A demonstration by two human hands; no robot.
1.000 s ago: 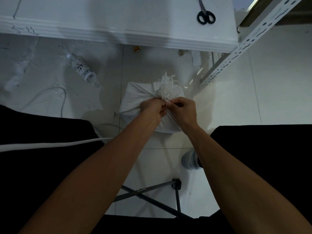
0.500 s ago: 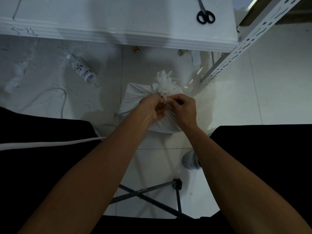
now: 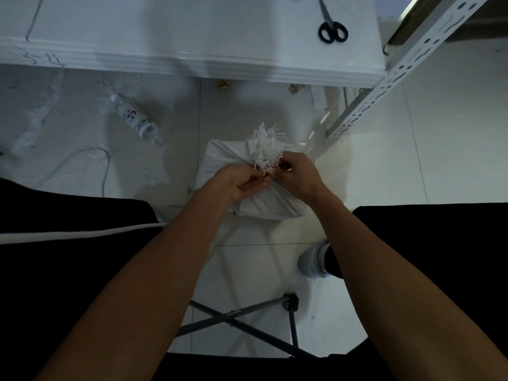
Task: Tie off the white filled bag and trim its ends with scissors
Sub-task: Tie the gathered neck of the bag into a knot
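Bag (image 3: 255,200) sits on the floor between the person's legs, just below the bench (image 3: 192,61) edge, neck gathered on its far-right top. Frayed ends (image 3: 268,145) fan up and away from the person out of that neck. Right hand (image 3: 298,174) pinched shut on the base of the ends at the knot; left hand (image 3: 242,181) lies just left of it, palm turned up, fingers loose, touching the bag top, not clearly gripping anything. Tying looks to be in hand, trimming not begun. Scissors (image 3: 331,26) lie on the bench near its right corner, handles toward the person, blades pointing away; well apart from both hands, up and right of the bag. Right hand is on the nearer side but busy; the free left would have to cross over. Bottle (image 3: 137,121) lies on the floor to the left, clear of the work.
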